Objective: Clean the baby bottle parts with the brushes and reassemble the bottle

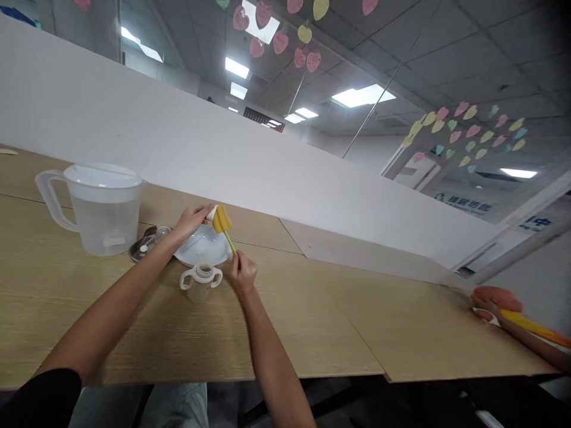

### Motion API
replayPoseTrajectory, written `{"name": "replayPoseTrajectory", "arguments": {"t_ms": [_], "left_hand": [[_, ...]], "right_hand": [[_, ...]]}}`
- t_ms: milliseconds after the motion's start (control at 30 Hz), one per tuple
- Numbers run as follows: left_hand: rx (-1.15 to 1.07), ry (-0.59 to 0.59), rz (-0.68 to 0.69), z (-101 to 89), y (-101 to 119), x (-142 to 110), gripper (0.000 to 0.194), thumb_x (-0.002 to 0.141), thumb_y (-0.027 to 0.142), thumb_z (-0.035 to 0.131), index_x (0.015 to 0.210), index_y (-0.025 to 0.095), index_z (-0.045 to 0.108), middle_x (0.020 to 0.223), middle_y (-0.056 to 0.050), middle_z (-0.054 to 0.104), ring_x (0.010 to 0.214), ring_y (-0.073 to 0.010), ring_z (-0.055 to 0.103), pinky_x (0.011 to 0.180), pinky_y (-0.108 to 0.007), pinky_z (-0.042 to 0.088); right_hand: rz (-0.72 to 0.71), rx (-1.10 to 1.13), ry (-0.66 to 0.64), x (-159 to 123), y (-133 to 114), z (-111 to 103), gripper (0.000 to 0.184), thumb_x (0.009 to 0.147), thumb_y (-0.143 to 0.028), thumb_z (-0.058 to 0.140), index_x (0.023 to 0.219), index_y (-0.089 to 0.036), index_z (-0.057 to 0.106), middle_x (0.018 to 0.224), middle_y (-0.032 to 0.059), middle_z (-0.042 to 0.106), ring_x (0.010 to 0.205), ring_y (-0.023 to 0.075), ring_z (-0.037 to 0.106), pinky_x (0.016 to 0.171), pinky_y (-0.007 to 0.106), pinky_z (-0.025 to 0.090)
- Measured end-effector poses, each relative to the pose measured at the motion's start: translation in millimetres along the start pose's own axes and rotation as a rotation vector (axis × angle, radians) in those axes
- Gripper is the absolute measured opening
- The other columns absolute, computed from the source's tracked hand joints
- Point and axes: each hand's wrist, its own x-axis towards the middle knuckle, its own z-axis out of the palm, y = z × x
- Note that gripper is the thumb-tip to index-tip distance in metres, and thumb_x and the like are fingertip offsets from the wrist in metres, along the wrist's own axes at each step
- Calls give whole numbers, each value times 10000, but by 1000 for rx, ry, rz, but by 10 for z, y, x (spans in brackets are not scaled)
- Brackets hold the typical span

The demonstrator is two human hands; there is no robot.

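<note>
My right hand (243, 272) is closed around the thin green handle of a bottle brush (222, 219) with a yellow sponge head. The sponge points up and away from me. At its upper left, my left hand (193, 220) pinches a small white part (211, 214), perhaps a bottle lid, against the sponge. Its exact shape is partly hidden by my fingers. Below both hands a clear baby bottle (200, 282) with two white side handles stands upright, its top uncovered. Behind the bottle is a white plate (190, 254), under and beyond my left hand.
A large translucent pitcher (107, 208) with liquid inside stands at the left. Beside it a metal tray (135, 252) holds small clear and white parts. A low white partition (250, 160) runs behind the wooden table (312, 321). Another person's arm (530, 340) rests at the far right.
</note>
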Motion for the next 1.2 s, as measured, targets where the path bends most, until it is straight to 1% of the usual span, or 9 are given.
{"name": "replayPoseTrajectory", "arguments": {"t_ms": [133,333,433,600,700,867,933,1033,1200], "left_hand": [[209,45,82,4,149,-86,577,731,642,583,945,126,727,904,-84,718,835,-203,630,729,-283,483],[801,-163,367,-178,286,-85,421,693,395,671,1039,159,715,1060,-86,689,932,-233,625,860,-321,472],[943,-200,400,-387,290,-14,426,707,308,652,1111,179,687,1133,-73,676,1039,-239,607,940,-320,445],[1242,-223,93,-816,183,56,454,651,176,675,1105,190,686,1176,-79,667,1111,-254,595,930,-282,448],[1319,-255,-89,-927,119,46,453,585,128,709,1037,157,713,1111,-114,695,1030,-279,638,828,-279,484],[1257,-294,-7,-661,106,14,407,754,328,617,1110,145,690,1159,-130,681,1047,-267,631,836,-288,470],[1152,-391,67,-455,105,-18,424,797,395,566,1137,169,683,1170,-97,684,1034,-229,635,848,-257,457],[1092,-610,12,-245,95,-68,440,754,405,619,1142,208,684,1146,-43,701,985,-188,648,808,-210,457],[1263,-574,-162,-500,102,-31,415,617,224,715,1030,191,723,1069,-80,722,940,-229,662,764,-244,477]], "right_hand": [[-67,-18,44,9,36,-20,313,971,-216,391,882,-108,671,502,23,579,427,102,510,470,234,373],[-75,-15,-36,-2,53,-41,303,968,-213,417,849,-121,680,497,11,566,429,93,503,473,231,348],[-22,-26,-73,-7,44,-33,308,969,-223,412,859,-122,682,519,17,585,441,91,517,475,225,351],[83,-61,-65,-12,63,-12,387,992,-271,357,829,-125,677,519,18,600,433,87,517,474,220,337],[106,-85,-51,-23,78,-3,411,1000,-297,344,829,-130,677,512,13,605,424,88,512,473,221,325],[125,-76,-85,-43,78,8,410,997,-296,339,841,-131,681,535,20,618,442,92,524,481,216,338],[125,-65,-109,-49,79,9,405,994,-293,338,852,-133,682,554,26,630,456,93,534,487,213,349],[114,-66,-92,-51,88,5,394,993,-291,351,854,-131,683,563,29,638,456,96,539,488,216,352],[121,-89,-27,-44,96,8,377,994,-292,376,849,-128,683,544,21,629,433,98,525,482,220,337]]}}
